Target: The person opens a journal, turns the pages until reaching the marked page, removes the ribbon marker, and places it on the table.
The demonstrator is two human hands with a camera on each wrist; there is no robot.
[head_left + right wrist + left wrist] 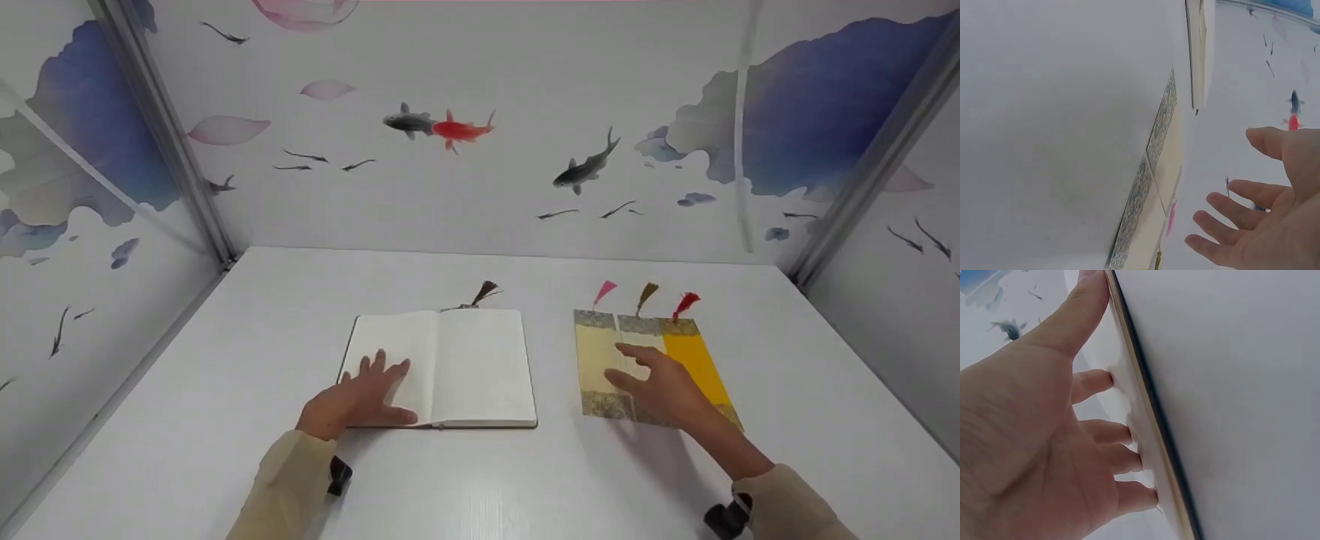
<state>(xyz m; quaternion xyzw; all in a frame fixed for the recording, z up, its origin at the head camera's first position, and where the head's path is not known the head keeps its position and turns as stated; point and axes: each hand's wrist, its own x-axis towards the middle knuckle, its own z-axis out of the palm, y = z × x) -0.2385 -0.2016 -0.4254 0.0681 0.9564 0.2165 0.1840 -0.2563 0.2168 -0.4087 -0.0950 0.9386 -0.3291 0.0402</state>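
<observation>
From the head, looked forward and down from above and behind left grip point(360, 397) and right grip point(667, 386). At left wrist, peered closely past that grip at the notebook's point(484, 367) edge. At right wrist, faced low across bookmarks point(645, 337) toward the notebook, close beside that grip; shared both with the head view.

The book point(484, 367) lies on the tabletop point(480, 487), the left hand point(360, 397) on its left page, a tassel point(486, 291) past its far edge. To its right, three bookmarks point(690, 360) lie side by side under the right hand point(664, 382), tassels point(646, 294) at their far ends.
</observation>
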